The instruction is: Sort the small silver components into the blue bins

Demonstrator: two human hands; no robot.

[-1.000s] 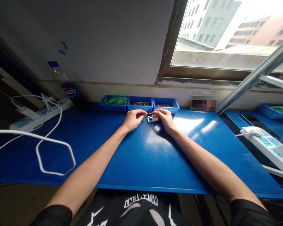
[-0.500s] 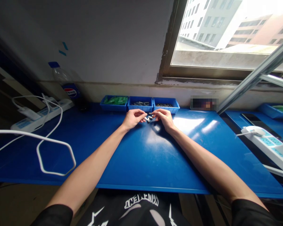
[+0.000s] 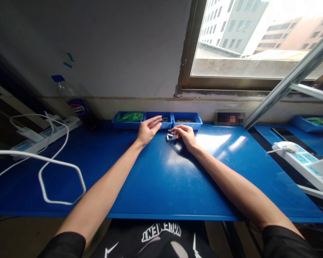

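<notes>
left hand (image 3: 161, 121): thumb and fingers spread, near middle bin (image 3: 166, 125). right hand (image 3: 172, 132): fingertips gathered beside parts (image 3: 170, 136), pinch unclear. parts: flat on table (image 3: 161, 179), one long axis crosswise, another roughly fore-and-aft.

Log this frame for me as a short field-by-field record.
left hand: fingers extended, before the middle blue bin
right hand: fingers bent beside small metallic pieces; hold unclear
left blue bin: green items
right blue bin: thin dark pieces
surface: blue table
table's left side: bottle, power strip, white cable
</notes>
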